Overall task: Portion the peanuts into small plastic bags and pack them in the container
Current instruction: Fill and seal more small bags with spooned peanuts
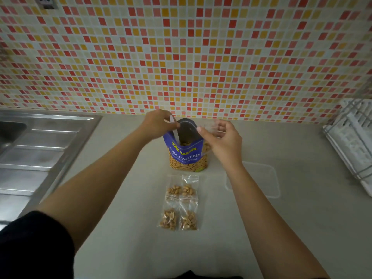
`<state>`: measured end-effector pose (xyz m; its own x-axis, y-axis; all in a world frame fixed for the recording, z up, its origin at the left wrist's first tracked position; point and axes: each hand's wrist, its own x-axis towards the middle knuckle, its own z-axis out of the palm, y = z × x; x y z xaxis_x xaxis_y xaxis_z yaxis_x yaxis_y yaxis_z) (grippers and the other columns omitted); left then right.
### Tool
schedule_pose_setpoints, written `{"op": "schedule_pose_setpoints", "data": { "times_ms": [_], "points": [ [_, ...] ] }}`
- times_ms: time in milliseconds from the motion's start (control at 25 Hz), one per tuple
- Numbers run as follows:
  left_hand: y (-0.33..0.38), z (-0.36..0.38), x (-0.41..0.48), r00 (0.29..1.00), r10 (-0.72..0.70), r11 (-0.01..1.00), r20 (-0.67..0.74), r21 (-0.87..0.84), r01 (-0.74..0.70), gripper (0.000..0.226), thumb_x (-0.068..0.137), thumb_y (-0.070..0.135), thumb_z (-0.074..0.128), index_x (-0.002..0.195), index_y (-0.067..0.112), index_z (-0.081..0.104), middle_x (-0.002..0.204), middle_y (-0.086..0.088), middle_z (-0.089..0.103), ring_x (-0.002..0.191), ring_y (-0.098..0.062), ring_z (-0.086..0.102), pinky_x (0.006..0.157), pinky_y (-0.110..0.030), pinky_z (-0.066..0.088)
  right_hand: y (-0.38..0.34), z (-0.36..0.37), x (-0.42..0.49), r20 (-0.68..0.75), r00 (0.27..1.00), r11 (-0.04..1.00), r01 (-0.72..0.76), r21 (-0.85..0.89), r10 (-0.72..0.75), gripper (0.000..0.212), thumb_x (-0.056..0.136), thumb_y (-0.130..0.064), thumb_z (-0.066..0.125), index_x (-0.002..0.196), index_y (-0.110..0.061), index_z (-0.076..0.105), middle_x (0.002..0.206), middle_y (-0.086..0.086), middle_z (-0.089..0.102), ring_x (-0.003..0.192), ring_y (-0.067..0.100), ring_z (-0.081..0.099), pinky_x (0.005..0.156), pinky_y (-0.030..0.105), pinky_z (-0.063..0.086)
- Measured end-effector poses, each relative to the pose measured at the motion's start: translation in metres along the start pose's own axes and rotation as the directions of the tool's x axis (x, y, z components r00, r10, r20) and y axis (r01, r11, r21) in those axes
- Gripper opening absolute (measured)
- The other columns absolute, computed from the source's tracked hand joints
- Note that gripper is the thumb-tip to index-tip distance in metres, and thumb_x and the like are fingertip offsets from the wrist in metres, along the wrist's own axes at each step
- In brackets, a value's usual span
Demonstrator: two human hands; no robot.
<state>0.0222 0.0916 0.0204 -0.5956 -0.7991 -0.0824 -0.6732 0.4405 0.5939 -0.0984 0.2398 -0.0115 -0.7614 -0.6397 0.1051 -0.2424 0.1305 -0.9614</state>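
Blue-and-yellow foil: peanut pouch [188, 154] upright on the pale grey counter [141, 228], near the back wall, mouth spread wide, nuts dimly visible inside. "Salted Peanuts" printed across the front.

Left hand [158, 122] over the pouch's left rim, fingers curled and pinching a white handle [176, 133]. Lower end of that handle down inside the mouth, working end hidden, so spoon or scoop impossible to tell.

Right hand [222, 139] at the pouch's right rim, thumb and fingertips closed on a small clear bag [212, 127] just beside and above the opening. Bag faint and blurred, contents not to be made out.

Just in front of the pouch, nearer the body: four filled bags [189, 190] flat on the counter in a two-by-two block, neighbours touching or slightly overlapping, a clump of peanuts in each, between the two forearms.

Right of the pouch, partly behind the right forearm: clear plastic container [261, 178], low and rectangular, apart from the filled bags.

Further out, a steel sink with ribbed drainboard [40, 150] along the left edge. White dish rack [354, 141] at the far right. Mosaic wall [181, 57] of red, orange, pink and cream tiles behind everything. Black sleeve [30, 244] on the left upper arm, bottom left corner.
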Motion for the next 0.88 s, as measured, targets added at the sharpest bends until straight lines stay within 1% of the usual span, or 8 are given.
{"op": "schedule_pose_setpoints", "data": {
  "times_ms": [120, 240, 320, 400, 520, 600, 720, 880],
  "points": [
    [-0.017, 0.015, 0.001, 1.000, 0.009, 1.000, -0.009, 0.006, -0.009, 0.032, 0.081, 0.036, 0.068, 0.103, 0.014, 0.066, 0.106, -0.006, 0.059, 0.107, -0.024, 0.055, 0.085, -0.036, 0.050, -0.007, -0.013, -0.004, -0.040, 0.997, 0.993, -0.064, 0.099, 0.068, 0.047, 0.069, -0.039, 0.080, 0.105, -0.021, 0.056, 0.092, -0.015, 0.060, 0.080, -0.005, 0.059, 0.061, 0.003, 0.046],
    [-0.023, 0.011, -0.009, 0.968, 0.003, 1.000, -0.252, -0.027, -0.011, 0.037, 0.084, 0.033, 0.065, 0.117, 0.019, 0.058, 0.130, -0.008, 0.050, 0.121, -0.026, 0.045, 0.100, -0.042, 0.042, -0.014, -0.020, -0.010, -0.074, 0.995, 0.989, -0.055, 0.134, 0.065, 0.045, 0.069, -0.039, 0.079, 0.104, -0.022, 0.057, 0.089, -0.016, 0.060, 0.079, -0.005, 0.060, 0.062, 0.005, 0.048],
    [-0.021, 0.012, -0.028, 0.914, 0.061, 0.987, -0.402, -0.109, -0.114, 0.029, 0.086, 0.014, 0.060, 0.115, 0.014, 0.059, 0.122, -0.007, 0.055, 0.112, -0.021, 0.052, 0.095, -0.036, 0.045, -0.019, -0.017, -0.014, -0.082, 0.995, 0.989, -0.045, 0.143, 0.057, 0.045, 0.069, -0.040, 0.079, 0.105, -0.022, 0.057, 0.089, -0.016, 0.061, 0.079, -0.004, 0.061, 0.062, 0.006, 0.048],
    [-0.014, 0.019, -0.057, 0.924, 0.190, 0.941, -0.331, -0.206, -0.267, 0.028, 0.083, 0.004, 0.057, 0.110, 0.012, 0.062, 0.105, -0.002, 0.063, 0.092, -0.011, 0.059, 0.087, -0.032, 0.052, -0.026, -0.010, -0.019, -0.090, 0.994, 0.986, -0.044, 0.162, 0.059, 0.046, 0.069, -0.040, 0.079, 0.105, -0.022, 0.056, 0.089, -0.016, 0.061, 0.079, -0.003, 0.061, 0.063, 0.007, 0.048],
    [0.000, 0.040, -0.091, 0.951, 0.288, 0.892, -0.113, -0.331, -0.309, 0.026, 0.081, 0.023, 0.069, 0.106, 0.017, 0.064, 0.090, 0.011, 0.065, 0.077, 0.004, 0.062, 0.074, -0.013, 0.051, -0.032, 0.000, -0.025, -0.082, 0.993, 0.977, -0.062, 0.204, 0.080, 0.044, 0.070, -0.040, 0.079, 0.102, -0.023, 0.055, 0.091, -0.014, 0.062, 0.079, -0.004, 0.062, 0.062, 0.006, 0.046],
    [0.000, 0.055, -0.095, 0.970, 0.222, 0.865, -0.097, -0.439, -0.242, 0.027, 0.078, 0.028, 0.073, 0.102, 0.018, 0.066, 0.083, 0.012, 0.066, 0.073, 0.000, 0.064, 0.072, -0.013, 0.052, -0.029, 0.004, -0.029, -0.066, 0.993, 0.977, -0.082, 0.198, 0.097, 0.044, 0.070, -0.040, 0.079, 0.102, -0.022, 0.054, 0.090, -0.016, 0.059, 0.078, -0.005, 0.060, 0.059, 0.003, 0.044],
    [-0.007, 0.072, -0.097, 0.994, 0.100, 0.776, -0.045, -0.622, -0.107, 0.006, 0.083, 0.012, 0.069, 0.087, 0.015, 0.067, 0.071, -0.001, 0.066, 0.067, -0.015, 0.063, 0.074, -0.032, 0.055, -0.010, 0.004, -0.037, -0.006, 0.989, 0.970, -0.141, 0.199, 0.145, 0.043, 0.074, -0.035, 0.077, 0.106, -0.018, 0.054, 0.091, -0.014, 0.059, 0.076, -0.005, 0.057, 0.058, 0.001, 0.043],
    [-0.022, 0.098, -0.117, 0.971, -0.042, 0.601, 0.236, -0.770, 0.213, 0.017, 0.090, 0.003, 0.058, 0.077, 0.012, 0.064, 0.061, -0.001, 0.060, 0.049, -0.004, 0.056, 0.057, -0.017, 0.050, 0.042, -0.004, -0.047, 0.049, 0.979, 0.965, -0.203, 0.165, 0.197, 0.022, 0.082, -0.020, 0.070, 0.101, -0.013, 0.062, 0.091, 0.005, 0.068, 0.075, 0.008, 0.062, 0.072, 0.023, 0.048]
  ]
}}
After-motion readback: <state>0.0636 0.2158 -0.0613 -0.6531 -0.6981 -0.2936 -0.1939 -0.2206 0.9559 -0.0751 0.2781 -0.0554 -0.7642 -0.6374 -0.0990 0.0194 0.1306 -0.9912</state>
